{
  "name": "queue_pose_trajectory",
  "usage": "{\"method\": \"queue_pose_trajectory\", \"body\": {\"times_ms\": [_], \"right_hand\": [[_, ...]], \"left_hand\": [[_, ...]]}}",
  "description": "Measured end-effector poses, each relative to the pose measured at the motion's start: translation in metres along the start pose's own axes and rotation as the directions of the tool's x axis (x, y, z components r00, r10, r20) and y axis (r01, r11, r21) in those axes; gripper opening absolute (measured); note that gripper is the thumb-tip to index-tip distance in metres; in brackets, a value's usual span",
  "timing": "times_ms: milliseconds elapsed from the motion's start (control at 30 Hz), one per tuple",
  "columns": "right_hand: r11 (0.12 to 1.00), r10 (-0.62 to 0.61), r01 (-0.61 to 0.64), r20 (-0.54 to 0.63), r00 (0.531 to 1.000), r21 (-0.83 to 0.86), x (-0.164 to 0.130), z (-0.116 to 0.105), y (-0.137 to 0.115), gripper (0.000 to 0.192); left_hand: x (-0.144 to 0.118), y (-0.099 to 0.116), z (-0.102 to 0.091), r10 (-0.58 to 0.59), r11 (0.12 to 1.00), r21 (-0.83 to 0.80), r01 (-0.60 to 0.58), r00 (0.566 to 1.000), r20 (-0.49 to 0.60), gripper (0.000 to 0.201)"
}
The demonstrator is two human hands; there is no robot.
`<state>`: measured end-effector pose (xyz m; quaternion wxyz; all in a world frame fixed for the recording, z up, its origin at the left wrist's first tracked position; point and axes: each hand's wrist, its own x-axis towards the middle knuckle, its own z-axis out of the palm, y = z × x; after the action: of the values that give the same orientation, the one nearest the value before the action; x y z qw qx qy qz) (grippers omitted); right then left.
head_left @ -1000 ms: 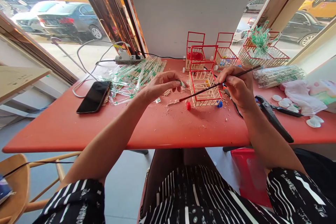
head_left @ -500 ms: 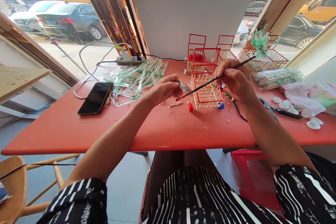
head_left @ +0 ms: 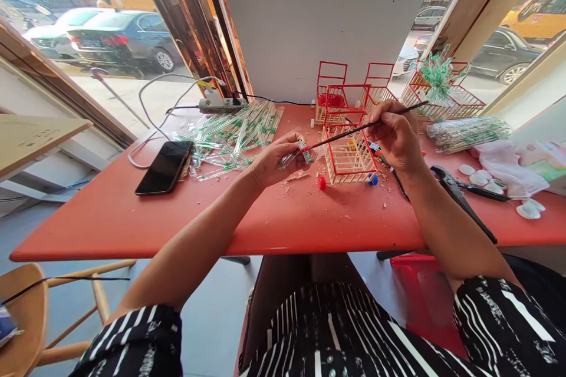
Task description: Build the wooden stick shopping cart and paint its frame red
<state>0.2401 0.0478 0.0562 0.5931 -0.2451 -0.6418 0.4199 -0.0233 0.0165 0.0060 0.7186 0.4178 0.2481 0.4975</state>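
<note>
- A thin dark paintbrush (head_left: 354, 128) is pinched in the fingers of the right hand (head_left: 395, 136), its tip reaching toward the left hand (head_left: 276, 160).
- A small clear green-printed wrapped stick (head_left: 295, 154) is held in the closed fingers of the left hand, just above the red tabletop (head_left: 177, 212).
- A small cart of pale sticks with a red frame (head_left: 348, 150) stands on the tabletop between the hands, under the paintbrush.
- A black phone (head_left: 165, 166) lies well to the left, beside a pile of clear wrapped sticks (head_left: 234, 129).
</note>
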Motion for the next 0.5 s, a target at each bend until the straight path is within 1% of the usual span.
{"method": "queue_pose_trajectory", "body": {"times_ms": [167, 300, 400, 500], "right_hand": [[1.0, -0.023, 0.023, 0.006, 1.0, 0.001, 0.003, -0.005, 0.005, 0.018], [0.998, -0.056, 0.057, 0.018, 0.998, -0.03, 0.003, -0.012, 0.007, 0.021], [0.996, -0.072, 0.073, 0.011, 0.997, -0.048, 0.001, -0.016, 0.004, 0.018], [0.994, -0.096, 0.096, 0.016, 0.995, -0.048, -0.002, -0.015, 0.001, 0.012]], "left_hand": [[-0.003, 0.002, 0.0, 0.033, 0.998, 0.054, -0.031, 0.999, -0.027, 0.025], [-0.003, 0.006, -0.007, 0.127, 0.984, 0.138, -0.115, 0.988, -0.086, 0.035], [-0.001, 0.013, -0.016, 0.241, 0.953, 0.231, -0.198, 0.955, -0.175, 0.042], [-0.001, 0.021, -0.025, 0.372, 0.898, 0.343, -0.277, 0.893, -0.252, 0.046]]}}
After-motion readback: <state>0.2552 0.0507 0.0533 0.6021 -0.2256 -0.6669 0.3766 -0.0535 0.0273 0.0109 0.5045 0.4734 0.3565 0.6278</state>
